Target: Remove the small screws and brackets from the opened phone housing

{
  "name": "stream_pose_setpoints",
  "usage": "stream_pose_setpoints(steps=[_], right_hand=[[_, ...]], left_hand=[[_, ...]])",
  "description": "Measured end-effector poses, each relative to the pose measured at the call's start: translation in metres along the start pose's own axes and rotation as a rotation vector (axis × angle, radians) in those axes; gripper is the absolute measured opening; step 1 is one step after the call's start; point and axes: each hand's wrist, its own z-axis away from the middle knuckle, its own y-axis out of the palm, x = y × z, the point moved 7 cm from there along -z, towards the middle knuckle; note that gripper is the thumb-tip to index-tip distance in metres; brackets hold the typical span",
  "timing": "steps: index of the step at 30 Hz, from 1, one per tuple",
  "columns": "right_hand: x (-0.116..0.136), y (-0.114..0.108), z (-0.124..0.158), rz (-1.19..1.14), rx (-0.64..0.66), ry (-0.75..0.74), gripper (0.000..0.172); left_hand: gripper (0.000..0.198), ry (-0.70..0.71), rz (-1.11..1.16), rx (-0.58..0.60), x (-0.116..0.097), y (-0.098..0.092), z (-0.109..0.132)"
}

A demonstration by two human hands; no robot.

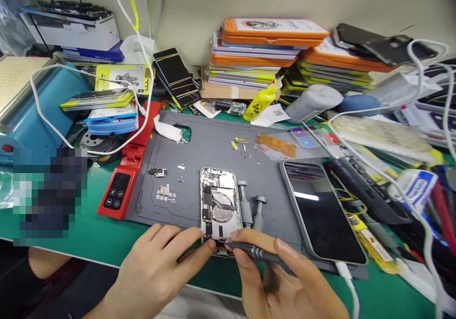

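An opened smartphone (221,205) with a white frame and bare inner parts lies on the grey work mat (188,152) at its front edge. My left hand (160,262) grips the phone's lower left corner with finger and thumb. My right hand (285,271) pinches a dark slim tool (254,251) with a ribbed grip; its tip is at the phone's lower end. Whether it is tweezers or a screwdriver I cannot tell. Two grey screwdrivers (259,213) lie right of the phone. Small metal parts (164,190) are spread to its left.
A second phone (324,209), dark-screened and with a white cable (347,281) plugged in, lies on the right. A red device with buttons (116,190) borders the mat's left side. Orange boxes (274,31), a yellow bottle (261,101) and a grey roll (315,101) stand behind.
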Motion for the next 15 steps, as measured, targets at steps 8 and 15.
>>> stream_pose_setpoints(steps=[8, 15], right_hand=[[-0.002, -0.008, 0.009, 0.121, 0.042, -0.097, 0.048], [0.013, -0.01, 0.002, 0.198, -0.052, -0.132, 0.06]], left_hand=[[0.041, -0.012, 0.005, 0.014, 0.0, 0.0, 0.003], [0.043, -0.014, -0.007, 0.013, -0.001, 0.0, 0.003]])
